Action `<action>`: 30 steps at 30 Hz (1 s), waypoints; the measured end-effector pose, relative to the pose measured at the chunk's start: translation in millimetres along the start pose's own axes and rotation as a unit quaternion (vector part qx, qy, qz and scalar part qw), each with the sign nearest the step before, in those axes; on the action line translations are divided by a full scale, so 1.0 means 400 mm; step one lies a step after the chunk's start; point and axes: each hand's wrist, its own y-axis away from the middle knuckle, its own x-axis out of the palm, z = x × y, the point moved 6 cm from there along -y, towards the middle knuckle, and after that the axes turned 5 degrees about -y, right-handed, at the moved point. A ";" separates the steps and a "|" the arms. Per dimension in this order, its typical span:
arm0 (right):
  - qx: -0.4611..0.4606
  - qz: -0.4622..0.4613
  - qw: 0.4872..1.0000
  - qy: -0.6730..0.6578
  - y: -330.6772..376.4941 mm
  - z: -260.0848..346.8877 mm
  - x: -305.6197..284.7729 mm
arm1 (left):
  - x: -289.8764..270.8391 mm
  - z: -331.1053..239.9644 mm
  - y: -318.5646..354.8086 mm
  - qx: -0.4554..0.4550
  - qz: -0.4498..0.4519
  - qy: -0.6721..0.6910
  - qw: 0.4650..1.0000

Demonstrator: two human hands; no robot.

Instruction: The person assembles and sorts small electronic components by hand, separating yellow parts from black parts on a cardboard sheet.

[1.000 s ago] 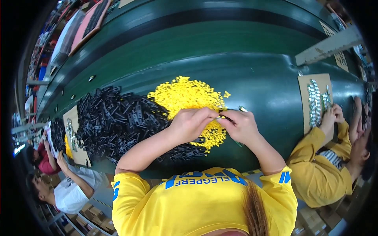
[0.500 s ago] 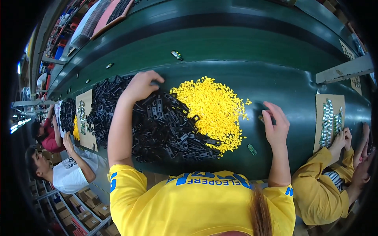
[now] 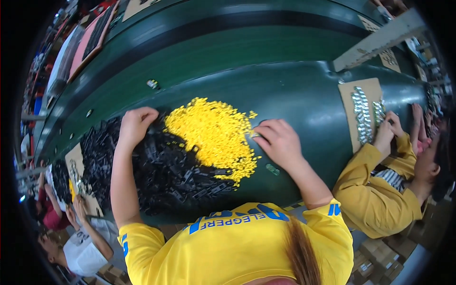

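Observation:
A wide heap of black plastic clip-like parts (image 3: 171,173) lies before me on the green work surface. Against its right side spreads a pile of small yellow plastic pieces (image 3: 213,133). My left hand (image 3: 135,124) is over the far edge of the black heap, fingers and thumb pressed together; whatever they hold is hidden. Beside the right edge of the yellow pile, my right hand (image 3: 279,142) pinches something small at its fingertips, too small to name. A small green circuit board (image 3: 272,169) lies on the surface just nearer than my right hand.
A cardboard sheet (image 3: 349,107) with rows of shiny parts lies to the right, where a co-worker in a mustard top (image 3: 380,185) handles pieces. A grey metal bar (image 3: 375,42) juts in above it. Further co-workers sit at left. One small part (image 3: 153,84) rests on the far belt.
The head view has turned, shifting the scene left. My right hand has come in to the yellow pile's edge and its fingers have closed. My left fingers have drawn together.

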 end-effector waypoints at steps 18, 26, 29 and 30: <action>0.177 0.002 0.930 -0.321 -0.012 -0.071 -0.015 | 0.031 -0.052 0.102 -0.095 -0.123 0.353 0.923; 0.071 -0.013 0.955 -0.288 -0.056 0.030 -0.057 | 0.174 -0.299 0.095 -0.010 0.062 0.462 0.885; -0.030 -0.099 0.964 -0.245 -0.066 0.094 -0.080 | 0.225 -0.352 0.106 -0.009 0.103 0.499 0.861; -0.025 -0.101 0.965 -0.241 -0.065 0.095 -0.076 | 0.231 -0.365 0.109 -0.007 0.109 0.500 0.859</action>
